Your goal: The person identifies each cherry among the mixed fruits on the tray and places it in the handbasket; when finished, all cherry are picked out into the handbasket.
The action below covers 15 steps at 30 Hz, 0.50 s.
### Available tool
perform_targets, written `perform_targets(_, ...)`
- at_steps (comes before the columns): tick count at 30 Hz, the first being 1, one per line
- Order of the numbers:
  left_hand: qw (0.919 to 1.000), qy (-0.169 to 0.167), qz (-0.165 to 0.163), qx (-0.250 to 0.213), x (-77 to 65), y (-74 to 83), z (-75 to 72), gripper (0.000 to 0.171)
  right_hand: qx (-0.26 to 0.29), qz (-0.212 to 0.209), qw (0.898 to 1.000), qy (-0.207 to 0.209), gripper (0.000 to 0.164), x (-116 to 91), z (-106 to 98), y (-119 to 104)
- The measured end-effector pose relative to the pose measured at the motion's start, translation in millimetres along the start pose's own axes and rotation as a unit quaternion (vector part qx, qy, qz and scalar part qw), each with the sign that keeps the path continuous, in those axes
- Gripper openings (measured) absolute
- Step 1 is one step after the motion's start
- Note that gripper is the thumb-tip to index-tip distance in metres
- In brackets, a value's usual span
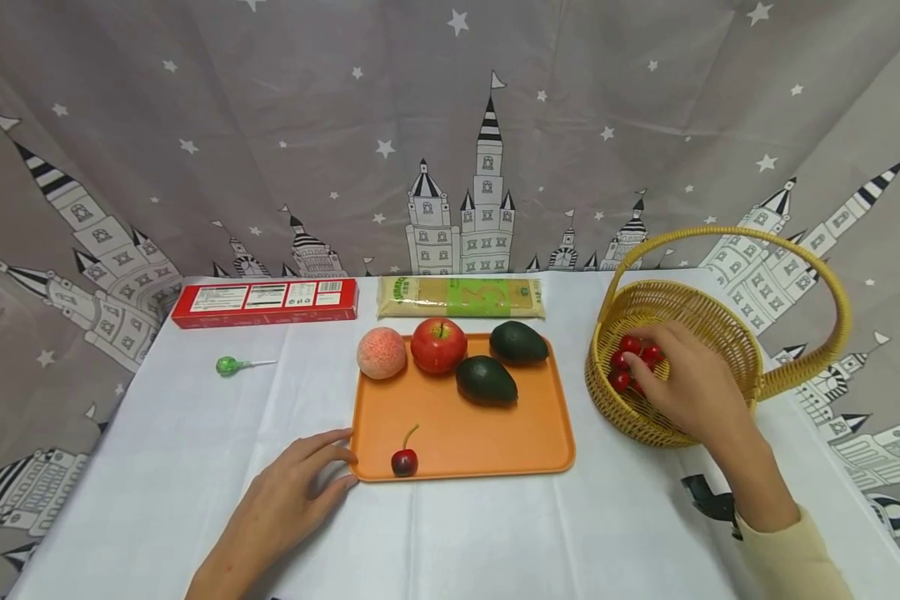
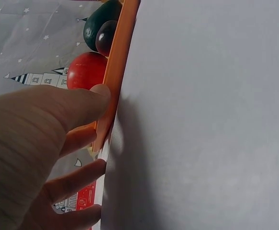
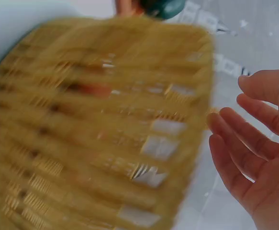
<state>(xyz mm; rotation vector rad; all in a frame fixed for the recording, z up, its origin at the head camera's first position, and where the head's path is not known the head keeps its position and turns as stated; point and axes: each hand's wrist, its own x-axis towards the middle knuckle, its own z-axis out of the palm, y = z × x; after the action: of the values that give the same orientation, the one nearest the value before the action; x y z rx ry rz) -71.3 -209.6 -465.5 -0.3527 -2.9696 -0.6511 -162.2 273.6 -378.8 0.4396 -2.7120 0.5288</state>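
My left hand rests at the left edge of the orange tray, its thumb and fingertips by the rim and its fingers loosely spread. On the tray are a cherry with a stem, a peach, a red apple and two avocados. Over the wicker basket is my right hand, fingertips near several red cherries. In the right wrist view its fingers are apart with nothing between them, beyond the basket's blurred rim; the woven side hides most of the contents.
A red box and a pack of noodles lie along the table's back edge. A green lollipop is at the left. The basket's tall handle arches above its opening. A patterned curtain hangs behind.
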Motion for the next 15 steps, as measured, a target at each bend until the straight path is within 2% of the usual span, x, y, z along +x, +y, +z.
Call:
perform_targets(6,1.0000,0.002,-0.003,0.006,-0.6,0.3,0.0,0.026,0.014,-0.042,0.999,0.016,0.035,0,4,-23)
perform_targets(15,0.9999,-0.005,-0.004,0.012,-0.9,0.8,-0.4,0.027,0.041,-0.112,0.993,0.002,0.037,0,26,-61)
